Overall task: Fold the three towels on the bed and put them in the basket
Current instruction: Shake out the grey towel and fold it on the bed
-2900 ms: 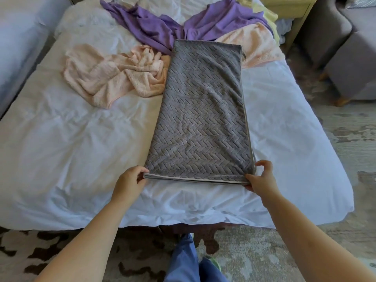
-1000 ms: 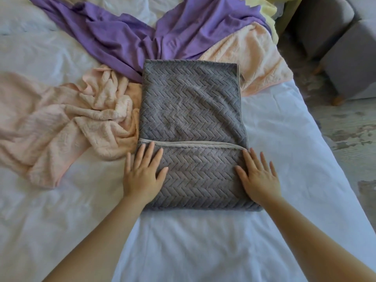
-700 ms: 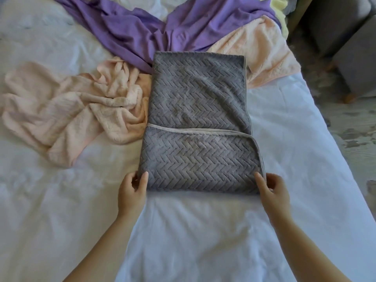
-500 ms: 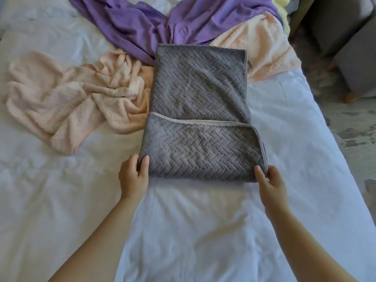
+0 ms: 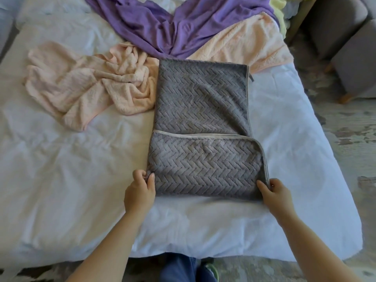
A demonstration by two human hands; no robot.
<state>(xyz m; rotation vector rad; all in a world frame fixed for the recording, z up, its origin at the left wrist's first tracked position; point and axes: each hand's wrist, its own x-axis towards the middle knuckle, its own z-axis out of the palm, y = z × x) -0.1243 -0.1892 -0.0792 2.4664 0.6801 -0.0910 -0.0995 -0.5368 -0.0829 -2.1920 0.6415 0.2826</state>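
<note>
Hands are gripping the grey towel: left hand pinching its near left corner, right hand clamping the right one, pink towel lying beyond the left.

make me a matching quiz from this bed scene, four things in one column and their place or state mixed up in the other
Things:
1. grey towel
2. crumpled peach towel
3. purple cloth
4. left hand

Places or states:
a. lies beside the grey towel's left edge
b. spread across the far end of the bed
c. near end folded up over itself
d. pinches a near corner of the grey towel

Pairs: 1-c, 2-a, 3-b, 4-d
</note>
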